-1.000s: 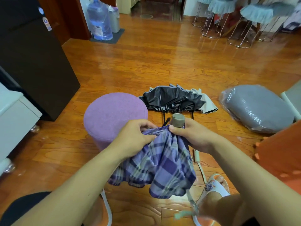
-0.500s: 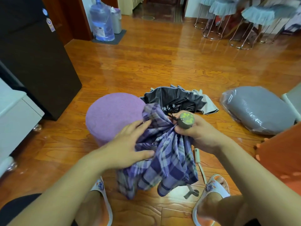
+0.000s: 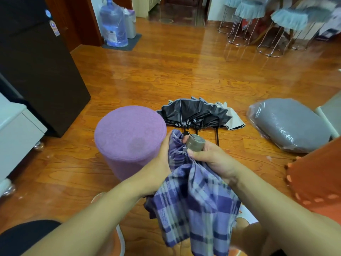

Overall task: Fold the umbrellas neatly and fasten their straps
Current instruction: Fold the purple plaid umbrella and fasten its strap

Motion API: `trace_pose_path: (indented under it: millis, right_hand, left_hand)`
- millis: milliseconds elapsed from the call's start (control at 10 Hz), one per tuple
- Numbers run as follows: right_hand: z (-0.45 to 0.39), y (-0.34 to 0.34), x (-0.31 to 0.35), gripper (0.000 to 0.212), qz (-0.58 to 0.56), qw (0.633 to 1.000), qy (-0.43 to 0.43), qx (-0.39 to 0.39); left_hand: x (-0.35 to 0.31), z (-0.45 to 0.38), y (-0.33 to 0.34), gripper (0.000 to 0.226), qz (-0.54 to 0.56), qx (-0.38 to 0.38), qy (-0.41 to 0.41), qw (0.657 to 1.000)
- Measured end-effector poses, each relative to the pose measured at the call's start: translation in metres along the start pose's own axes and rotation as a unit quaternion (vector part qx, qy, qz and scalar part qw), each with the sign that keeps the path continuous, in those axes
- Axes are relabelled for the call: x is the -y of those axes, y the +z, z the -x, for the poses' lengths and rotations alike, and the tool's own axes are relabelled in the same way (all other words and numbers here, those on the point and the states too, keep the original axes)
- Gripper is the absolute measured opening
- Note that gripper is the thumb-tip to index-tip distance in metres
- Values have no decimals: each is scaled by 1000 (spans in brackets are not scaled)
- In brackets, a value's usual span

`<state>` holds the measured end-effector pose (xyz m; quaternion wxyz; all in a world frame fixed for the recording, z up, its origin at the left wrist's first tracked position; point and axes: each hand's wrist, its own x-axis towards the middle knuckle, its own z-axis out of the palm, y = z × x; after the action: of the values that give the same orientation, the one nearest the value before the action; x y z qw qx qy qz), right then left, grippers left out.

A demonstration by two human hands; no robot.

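A purple plaid umbrella hangs loose and unfolded between my hands, its cloth draping down toward my feet. My right hand grips its grey-green handle end and the gathered cloth just below it. My left hand holds the cloth on the left side, fingers tucked behind the fabric. A second umbrella, black with a pale outer side, lies collapsed and unfolded on the wooden floor beyond my hands.
A purple round stool stands right beside my left hand. A grey cushion in plastic wrap lies at the right, an orange object nearer. A dark cabinet and white furniture are on the left. Stools stand far back.
My left hand slid from the front of the cloth round to its left side and gathered it. The handle end tipped from facing me to pointing away. The cloth hangs lower.
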<state>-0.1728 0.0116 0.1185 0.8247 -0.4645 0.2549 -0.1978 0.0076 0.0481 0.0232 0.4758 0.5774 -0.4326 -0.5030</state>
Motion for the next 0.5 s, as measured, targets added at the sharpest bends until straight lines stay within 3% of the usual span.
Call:
trace_pose_path:
  millis: [100,200,300,400,500]
  right_hand:
    - [3,-14,18,36,174,985,-11,1]
    - [8,-21,32,39,329,943,-50,-19]
    - [8,-10,22,37,371,926,-61,-15]
    - [12,-8,27,29,408,910,-77,-14]
    - [20,-8,32,27,412,906,-96,-11]
  left_hand:
    - [-78,71,-4,86,-194,134,72,969]
    - [-69,72,-17,107,-274,89,39,957]
    - [-63,66,-18,87,-308,63,48,948]
    - [-66,70,-16,71,-235,109,12,966]
    - [-77,74,-10,68,-213,124,34,969]
